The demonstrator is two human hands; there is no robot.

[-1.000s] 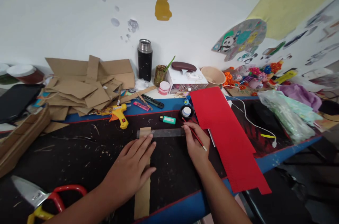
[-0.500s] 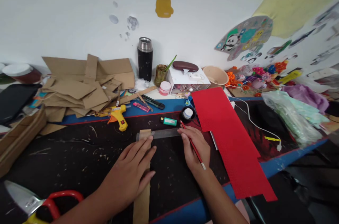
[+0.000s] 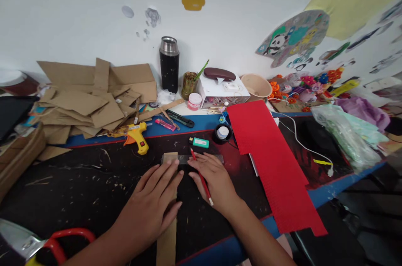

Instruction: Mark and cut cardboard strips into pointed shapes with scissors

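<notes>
My left hand (image 3: 158, 194) lies flat, fingers stretched out, over a narrow cardboard strip (image 3: 166, 241) that runs toward the table's front edge. A clear ruler (image 3: 217, 158) crosses the strip's far end, close to those fingertips. In my right hand (image 3: 216, 180) is a red pencil (image 3: 202, 178), its point tilted up and away and its white end toward me. The fingers of that hand rest over the middle of the ruler. Just beyond them lies a green lighter (image 3: 199, 143), and a small white-lidded jar (image 3: 222, 133) sits in a dark round holder.
Scissors (image 3: 56, 243) with red handles lie at the front left. A yellow glue gun (image 3: 137, 138) sits before stacked cardboard pieces (image 3: 78, 104). To the right is a red corrugated sheet (image 3: 273, 165). A black flask (image 3: 169, 67) and a white box (image 3: 216, 100) stand by the wall.
My right hand has moved left along the ruler with the pencil, nearer my left hand. The left hand stays on the strip. The camera view has shifted slightly.
</notes>
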